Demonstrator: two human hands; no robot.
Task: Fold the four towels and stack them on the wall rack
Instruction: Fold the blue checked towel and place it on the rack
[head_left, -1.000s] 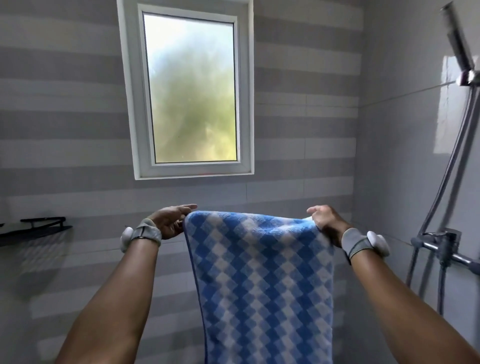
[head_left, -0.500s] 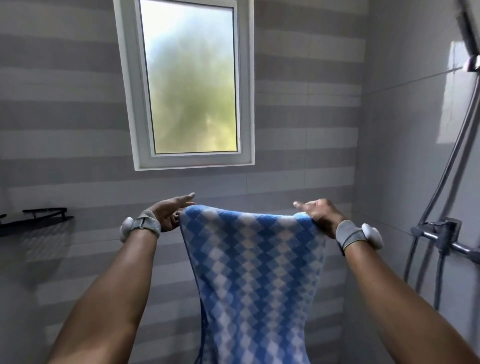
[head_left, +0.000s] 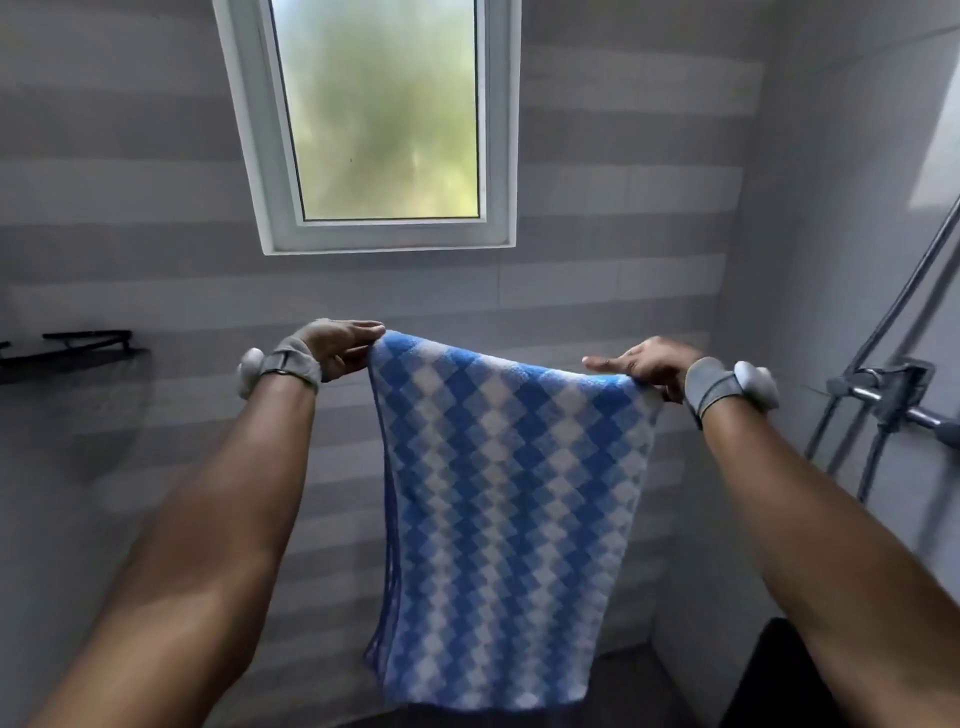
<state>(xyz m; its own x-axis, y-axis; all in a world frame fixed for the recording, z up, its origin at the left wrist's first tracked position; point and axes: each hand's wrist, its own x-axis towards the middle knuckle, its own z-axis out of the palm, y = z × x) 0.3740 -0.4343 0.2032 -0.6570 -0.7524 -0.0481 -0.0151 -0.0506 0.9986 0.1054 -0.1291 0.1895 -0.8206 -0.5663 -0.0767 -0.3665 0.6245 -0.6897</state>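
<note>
**A:** How should this fold be done well?

**B:** I'd start with the grip. The left hand (head_left: 337, 349) pinches one top corner of the towel (head_left: 498, 467) between thumb and nearly straight fingers. The right hand (head_left: 644, 364) pinches the other corner, with its forefinger lying along the edge. Both hold cloth and nothing else. The left corner sits a little higher, so I'd level the top edge first. Then I'd bring the corners together so the hanging edges meet squarely, and let the weight of the cloth pull out any creases.

**A:** Where is the towel, exactly?

**B:** It hangs in the air at arm's length between the two hands and touches nothing else that I can see.

**A:** And how does it look?

**B:** It is a blue and white check, thick and soft. It hangs fairly flat, with a slight sag along the top. Several layers show down its left edge, so it looks doubled already.

**A:** And where does it go?

**B:** On the black rack (head_left: 78, 347), which is fixed to the striped wall (head_left: 597, 291) well off to the left. I can see no towels on the part that shows.
</note>
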